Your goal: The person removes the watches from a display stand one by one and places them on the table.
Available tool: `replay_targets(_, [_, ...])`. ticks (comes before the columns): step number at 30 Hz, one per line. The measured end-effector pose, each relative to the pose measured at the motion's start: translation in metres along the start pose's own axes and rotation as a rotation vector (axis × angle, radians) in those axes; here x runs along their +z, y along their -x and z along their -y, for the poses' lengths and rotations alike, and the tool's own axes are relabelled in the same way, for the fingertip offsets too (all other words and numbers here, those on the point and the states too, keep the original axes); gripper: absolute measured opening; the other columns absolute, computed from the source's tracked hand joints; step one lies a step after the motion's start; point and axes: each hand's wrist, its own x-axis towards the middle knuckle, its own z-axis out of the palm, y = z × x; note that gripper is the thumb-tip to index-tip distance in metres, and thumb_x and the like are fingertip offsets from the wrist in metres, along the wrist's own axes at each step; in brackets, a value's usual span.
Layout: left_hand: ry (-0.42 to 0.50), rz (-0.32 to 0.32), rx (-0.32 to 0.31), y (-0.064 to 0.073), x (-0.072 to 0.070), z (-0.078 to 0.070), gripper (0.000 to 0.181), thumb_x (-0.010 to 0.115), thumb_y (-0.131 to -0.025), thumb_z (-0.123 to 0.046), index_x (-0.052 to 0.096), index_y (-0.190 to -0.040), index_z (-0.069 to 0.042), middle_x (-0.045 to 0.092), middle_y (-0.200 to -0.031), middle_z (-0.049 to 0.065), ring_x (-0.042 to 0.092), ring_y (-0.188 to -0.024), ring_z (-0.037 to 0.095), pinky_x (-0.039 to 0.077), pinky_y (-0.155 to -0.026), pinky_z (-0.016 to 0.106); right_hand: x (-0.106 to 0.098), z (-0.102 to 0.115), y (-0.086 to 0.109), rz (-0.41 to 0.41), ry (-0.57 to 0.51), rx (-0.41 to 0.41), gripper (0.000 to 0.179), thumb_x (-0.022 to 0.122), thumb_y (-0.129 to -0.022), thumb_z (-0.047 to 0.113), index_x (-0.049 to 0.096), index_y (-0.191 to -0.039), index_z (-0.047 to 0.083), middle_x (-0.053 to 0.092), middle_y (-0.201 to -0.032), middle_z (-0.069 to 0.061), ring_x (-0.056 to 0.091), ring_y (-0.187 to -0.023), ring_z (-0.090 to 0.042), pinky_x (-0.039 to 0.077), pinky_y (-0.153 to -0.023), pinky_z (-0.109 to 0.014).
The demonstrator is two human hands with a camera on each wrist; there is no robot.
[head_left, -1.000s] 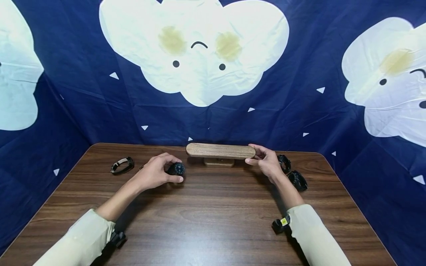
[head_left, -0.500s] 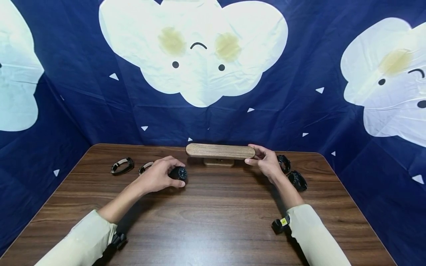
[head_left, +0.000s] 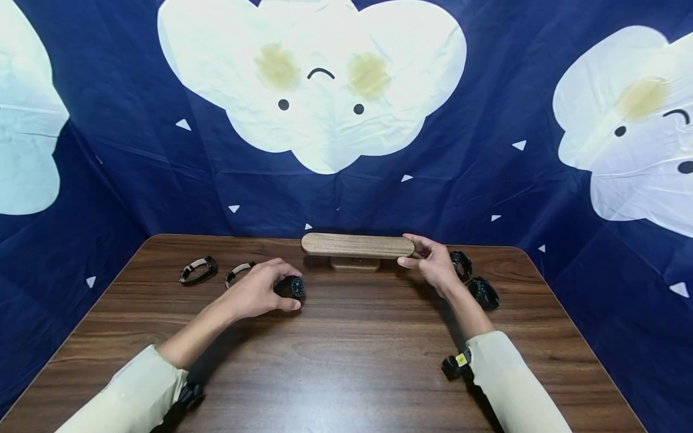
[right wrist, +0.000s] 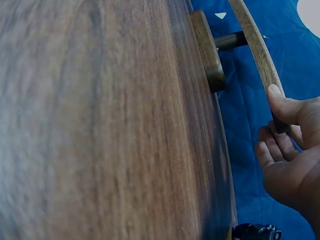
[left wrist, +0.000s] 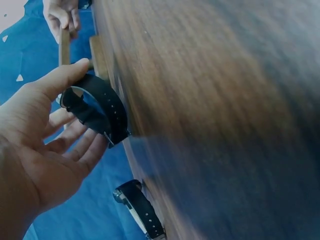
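Observation:
My left hand (head_left: 258,293) pinches a black wristwatch (head_left: 295,288), its dark dial turned to the right. In the left wrist view the looped black strap (left wrist: 119,111) hangs between thumb and fingers. To the right stands a wooden T-shaped watch stand (head_left: 354,245), a rounded bar on a post and a small base (right wrist: 206,47). My right hand (head_left: 429,263) grips the bar's right end, thumb in front and fingers behind. Left of the held watch, a strapped watch (head_left: 234,273) lies partly hidden behind my left hand.
Another watch (head_left: 198,270) lies farther left on the brown wooden table (head_left: 335,355). Two black watches, one behind (head_left: 462,266) and one nearer (head_left: 483,293), lie beside my right wrist. A blue cloth with clouds (head_left: 335,201) hangs behind the table's far edge.
My left hand has brought the watch slightly nearer to me and to the right, uncovering more of the watch behind it. My right hand has stayed on the stand's bar.

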Motion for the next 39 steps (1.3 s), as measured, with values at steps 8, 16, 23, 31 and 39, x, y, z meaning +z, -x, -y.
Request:
replay_targets(8, [-0.034, -0.009, 0.017, 0.005, -0.001, 0.003, 0.056, 0.103, -0.081, -0.031, 0.080, -0.128, -0.011, 0.077, -0.119, 0.005, 0.073, -0.108, 0.025, 0.059, -0.099, 0.052, 0.000, 0.001, 0.000, 0.002, 0.000, -0.001, 0.070, 0.089, -0.095, 0.001, 0.062, -0.160, 0.005, 0.068, -0.158, -0.023, 0.066, -0.144, -0.031, 0.052, -0.125, -0.043])
replay_targets(16, [-0.051, 0.022, 0.000, 0.011, 0.001, 0.008, 0.052, 0.103, -0.082, -0.031, 0.081, -0.125, -0.013, 0.077, -0.119, 0.002, 0.072, -0.111, 0.022, 0.059, -0.102, 0.051, 0.000, 0.001, 0.001, 0.002, -0.003, 0.004, 0.070, 0.089, -0.095, 0.002, 0.063, -0.160, 0.006, 0.068, -0.157, -0.023, 0.066, -0.142, -0.028, 0.054, -0.123, -0.037])
replay_targets(23, [-0.061, 0.028, -0.002, 0.012, 0.003, 0.011, 0.049, 0.103, -0.079, -0.032, 0.081, -0.120, -0.015, 0.078, -0.116, 0.000, 0.071, -0.109, 0.020, 0.058, -0.100, 0.047, 0.000, 0.000, 0.000, 0.008, -0.009, 0.007, 0.070, 0.089, -0.096, 0.002, 0.062, -0.161, 0.006, 0.068, -0.158, -0.023, 0.067, -0.144, -0.031, 0.057, -0.110, -0.020])
replay_targets(31, [-0.065, 0.037, -0.009, 0.015, 0.002, 0.010, 0.052, 0.104, -0.078, -0.033, 0.081, -0.121, -0.015, 0.079, -0.116, 0.000, 0.071, -0.108, 0.020, 0.058, -0.099, 0.045, 0.000, 0.000, 0.000, 0.004, 0.005, 0.004, 0.070, 0.089, -0.096, 0.003, 0.063, -0.160, 0.006, 0.069, -0.157, -0.022, 0.068, -0.141, -0.028, 0.057, -0.110, -0.020])
replay_targets(39, [-0.077, 0.036, -0.052, 0.018, 0.003, 0.009, 0.052, 0.103, -0.079, -0.034, 0.081, -0.121, -0.015, 0.080, -0.118, 0.001, 0.072, -0.111, 0.022, 0.058, -0.102, 0.049, 0.001, 0.001, -0.001, -0.002, 0.006, 0.000, 0.070, 0.089, -0.095, 0.002, 0.063, -0.159, 0.006, 0.069, -0.155, -0.023, 0.069, -0.137, -0.025, 0.054, -0.098, -0.010])
